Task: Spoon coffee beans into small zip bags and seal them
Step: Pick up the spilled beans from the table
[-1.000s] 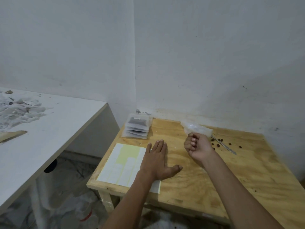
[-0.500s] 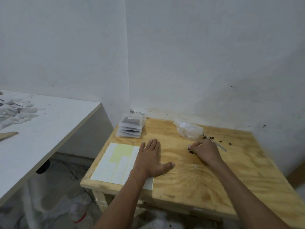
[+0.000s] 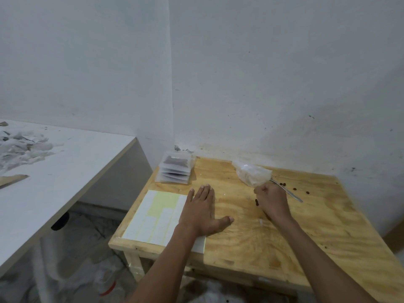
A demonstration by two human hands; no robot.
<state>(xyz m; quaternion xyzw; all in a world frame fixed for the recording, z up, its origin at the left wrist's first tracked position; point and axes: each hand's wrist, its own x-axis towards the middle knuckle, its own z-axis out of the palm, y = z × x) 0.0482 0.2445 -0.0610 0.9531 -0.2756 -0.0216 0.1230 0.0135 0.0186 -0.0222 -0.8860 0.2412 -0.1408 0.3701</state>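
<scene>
My left hand (image 3: pixel 201 212) lies flat and open on the wooden table (image 3: pixel 317 232), its heel on a sheet of labels (image 3: pixel 157 217). My right hand (image 3: pixel 273 200) rests on the table with its fingers curled shut; whether it holds anything is hidden. A few coffee beans (image 3: pixel 256 202) lie against its left side. Just behind it lie a metal spoon (image 3: pixel 288 192) and a crumpled clear plastic bag (image 3: pixel 252 173). More loose beans (image 3: pixel 295 189) are scattered beside the spoon. A stack of small zip bags (image 3: pixel 175 171) with dark contents sits at the table's far left corner.
White walls close the table in behind and to the right. A white desk (image 3: pixel 65 171) with shredded paper (image 3: pixel 19 149) stands to the left, across a gap. Plastic sheeting and a bottle lie on the floor below.
My right hand came down from a raised fist to the tabletop beside the beans and curled shut there. My left hand stayed flat. The view shifted slightly.
</scene>
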